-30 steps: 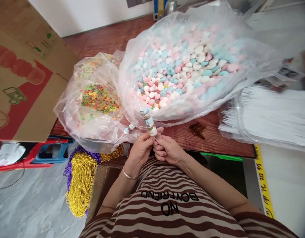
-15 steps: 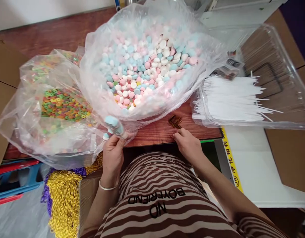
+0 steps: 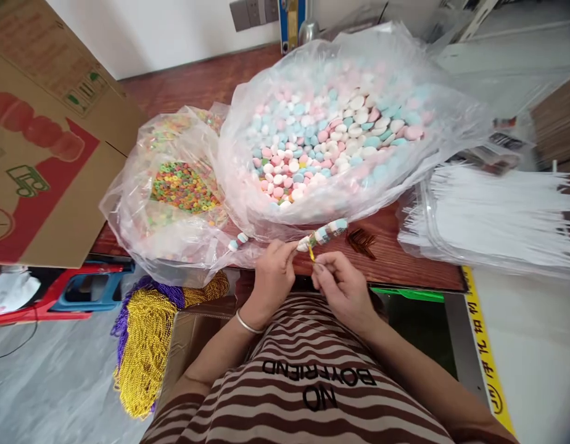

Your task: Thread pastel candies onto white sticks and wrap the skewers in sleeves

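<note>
A slim clear packet of stacked pastel candies [image 3: 329, 231] slants up to the right from my left hand [image 3: 273, 280], whose fingers pinch its gathered end. My right hand [image 3: 343, 290] pinches a gold twist tie [image 3: 311, 251], which touches the packet near that end. Just right of the packet, a small pile of twist ties [image 3: 361, 242] lies on the table. Behind my hands spreads a big clear plastic bag [image 3: 239, 123] of pink, blue and white round candies [image 3: 319, 139]. A short blue-and-white candy piece [image 3: 239, 242] rests left of my left hand.
Left of the big bag sits another clear bag [image 3: 128, 216] with colourful ring candies [image 3: 185, 185]. A cardboard box [image 3: 58, 203] stands far left. White sticks [image 3: 493, 216] lie in clear plastic at right. Gold bead strands [image 3: 146, 345] hang below the table's front edge.
My right hand has left the pile with a twist tie and come to the packet. The packet now leans right instead of left. The view has turned left.
</note>
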A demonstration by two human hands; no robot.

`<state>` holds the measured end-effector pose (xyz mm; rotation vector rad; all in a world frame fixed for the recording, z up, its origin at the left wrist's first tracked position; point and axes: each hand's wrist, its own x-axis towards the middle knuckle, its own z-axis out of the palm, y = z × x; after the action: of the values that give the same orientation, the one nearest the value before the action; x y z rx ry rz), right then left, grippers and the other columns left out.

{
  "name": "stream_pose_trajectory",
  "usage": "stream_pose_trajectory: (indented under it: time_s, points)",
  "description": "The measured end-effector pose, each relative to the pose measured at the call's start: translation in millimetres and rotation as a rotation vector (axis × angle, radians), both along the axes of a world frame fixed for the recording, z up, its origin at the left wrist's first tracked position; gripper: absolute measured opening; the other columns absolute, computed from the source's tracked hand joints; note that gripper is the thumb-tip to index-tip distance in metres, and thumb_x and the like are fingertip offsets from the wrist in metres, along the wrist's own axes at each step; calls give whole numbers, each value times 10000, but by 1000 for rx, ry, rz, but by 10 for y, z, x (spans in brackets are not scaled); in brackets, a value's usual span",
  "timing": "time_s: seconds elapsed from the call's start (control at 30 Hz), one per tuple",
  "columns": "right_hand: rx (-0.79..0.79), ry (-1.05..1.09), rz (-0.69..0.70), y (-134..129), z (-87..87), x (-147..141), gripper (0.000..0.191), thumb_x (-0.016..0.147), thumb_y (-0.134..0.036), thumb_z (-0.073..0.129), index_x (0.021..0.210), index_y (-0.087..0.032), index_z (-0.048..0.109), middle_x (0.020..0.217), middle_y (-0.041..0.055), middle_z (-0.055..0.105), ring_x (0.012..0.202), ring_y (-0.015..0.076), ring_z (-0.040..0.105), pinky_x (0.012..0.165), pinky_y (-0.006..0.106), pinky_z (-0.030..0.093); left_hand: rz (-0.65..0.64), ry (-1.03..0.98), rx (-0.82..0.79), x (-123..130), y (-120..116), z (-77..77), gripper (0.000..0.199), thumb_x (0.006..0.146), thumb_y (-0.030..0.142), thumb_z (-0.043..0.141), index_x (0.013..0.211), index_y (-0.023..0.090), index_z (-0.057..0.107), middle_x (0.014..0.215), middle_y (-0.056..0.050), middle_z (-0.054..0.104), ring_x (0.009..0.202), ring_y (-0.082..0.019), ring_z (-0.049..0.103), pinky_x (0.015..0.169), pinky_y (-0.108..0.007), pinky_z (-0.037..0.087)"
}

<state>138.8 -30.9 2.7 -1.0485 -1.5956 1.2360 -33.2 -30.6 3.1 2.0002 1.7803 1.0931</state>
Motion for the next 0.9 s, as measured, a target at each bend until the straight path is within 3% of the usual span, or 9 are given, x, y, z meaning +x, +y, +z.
stream_pose_trajectory:
  time_s: [0.17, 0.33, 0.47, 0.53, 0.63, 0.77, 0.9]
  points:
    - [-129, 31, -30, 118, -29, -290, 187, 1008, -366, 539, 886, -224, 540, 570, -56, 568, 478, 108, 483, 486, 238, 378, 82, -12, 61, 92, -48, -71, 126, 980, 185, 558, 1076, 187, 641, 882, -69, 702, 775, -192, 666, 706, -292, 492]
    - [-192, 6, -52, 155, -24, -285, 230, 975, -408, 583, 838, -225, 554, 538, -53, 567, 461, 116, 484, 470, 243, 366, 37, -96, 23, 59, -76, -115, 222, 988, 233, 551, 1146, 211, 707, 903, -96, 732, 822, -215, 675, 767, -317, 509]
    - [-152, -26, -78, 153, -17, -278, 240, 977, -411, 588, 825, -228, 552, 527, -55, 573, 466, 126, 519, 504, 250, 413, 46, -160, -12, 46, -60, -76, 210, 957, 223, 591, 1052, 225, 779, 875, -92, 746, 815, -214, 668, 787, -328, 521]
    - [-56, -78, -101, 147, -38, -273, 206, 991, -383, 575, 856, -227, 575, 586, -34, 633, 512, 140, 579, 550, 258, 459, 83, -333, -66, 56, -38, -45, 175, 931, 221, 631, 998, 226, 792, 910, -85, 764, 843, -212, 682, 808, -337, 539]
    - [199, -206, -145, 139, -95, -259, 142, 1015, -314, 547, 953, -215, 628, 770, 27, 742, 644, 168, 682, 635, 272, 510, 113, -772, -293, 84, 10, -31, 116, 868, 279, 724, 933, 208, 789, 851, -55, 768, 733, -183, 685, 716, -320, 569]
    - [533, -409, -188, 163, -203, -241, 207, 1052, -259, 467, 1019, -181, 655, 789, 79, 752, 706, 199, 715, 682, 296, 519, 106, -1225, -475, 128, 84, -56, 294, 696, 381, 881, 854, 162, 765, 645, -2, 691, 528, -102, 581, 524, -224, 494]
    - [551, -436, -200, 204, -267, -246, 223, 1052, -272, 451, 1022, -180, 652, 807, 102, 761, 726, 209, 730, 684, 306, 530, 94, -1417, -521, 155, 129, -14, 398, 586, 382, 954, 812, 136, 737, 582, 31, 618, 493, -54, 511, 454, -159, 395]
